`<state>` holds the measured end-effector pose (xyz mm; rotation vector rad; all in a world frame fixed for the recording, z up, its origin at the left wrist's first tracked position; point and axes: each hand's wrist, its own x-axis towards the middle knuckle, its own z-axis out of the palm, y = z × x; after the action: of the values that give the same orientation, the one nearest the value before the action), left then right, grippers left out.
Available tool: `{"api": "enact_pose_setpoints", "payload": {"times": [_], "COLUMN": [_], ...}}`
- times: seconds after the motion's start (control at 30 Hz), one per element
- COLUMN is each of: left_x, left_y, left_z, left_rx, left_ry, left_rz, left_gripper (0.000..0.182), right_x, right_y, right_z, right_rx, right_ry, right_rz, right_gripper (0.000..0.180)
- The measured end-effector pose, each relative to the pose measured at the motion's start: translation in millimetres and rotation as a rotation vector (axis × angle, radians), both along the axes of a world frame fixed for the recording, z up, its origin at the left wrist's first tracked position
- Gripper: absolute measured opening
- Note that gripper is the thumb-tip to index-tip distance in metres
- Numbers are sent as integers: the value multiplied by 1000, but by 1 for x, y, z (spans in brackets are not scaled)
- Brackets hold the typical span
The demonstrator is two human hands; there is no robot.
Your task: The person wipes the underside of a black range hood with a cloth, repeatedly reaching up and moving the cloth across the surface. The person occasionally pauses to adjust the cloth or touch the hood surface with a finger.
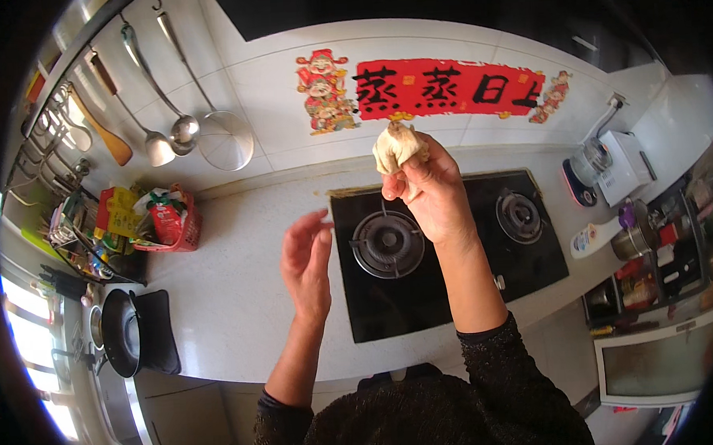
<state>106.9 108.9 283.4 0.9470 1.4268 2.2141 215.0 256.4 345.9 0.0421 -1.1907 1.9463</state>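
Note:
A crumpled beige cloth [398,149] with a brown-stained tip is pinched in my right hand [435,189]. My fingers and thumb wrap its lower part, raised in front of the back edge of a black glass gas hob [396,313]. Over the worktop just left of the hob is my left hand [308,254], its fingers loosely curled and apart from the thumb, holding nothing. The left burner [388,245] shows between my two hands. To the right of my right forearm is the other burner [518,217].
Left on the white worktop [234,287] stand a red basket [186,227] of packets and a black wok [122,333]. Metal utensils such as a strainer [226,141] hang above. Rightward are a white spray bottle [596,237], a metal pot [634,237] and a glass kettle [589,160].

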Motion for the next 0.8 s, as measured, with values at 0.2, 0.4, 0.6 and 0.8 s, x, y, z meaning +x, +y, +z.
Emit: {"api": "enact_pose_setpoints", "payload": {"times": [0.2, 0.4, 0.6, 0.8], "left_x": [39, 70, 86, 91], "left_y": [31, 54, 68, 76], "left_z": [44, 43, 35, 31], "left_rx": [197, 177, 26, 5], "left_ry": [-67, -286, -525, -661], "left_rz": [-255, -639, -648, -596], "left_gripper": [38, 46, 36, 28], "right_x": [47, 82, 122, 154], "right_y": [-13, -23, -19, -8], "right_z": [-12, -19, -21, -21], "right_rx": [58, 35, 64, 112], "right_ry": [-165, -295, -387, -400], "right_rz": [-126, -333, -656, -549], "right_gripper": [30, 24, 11, 28]}}
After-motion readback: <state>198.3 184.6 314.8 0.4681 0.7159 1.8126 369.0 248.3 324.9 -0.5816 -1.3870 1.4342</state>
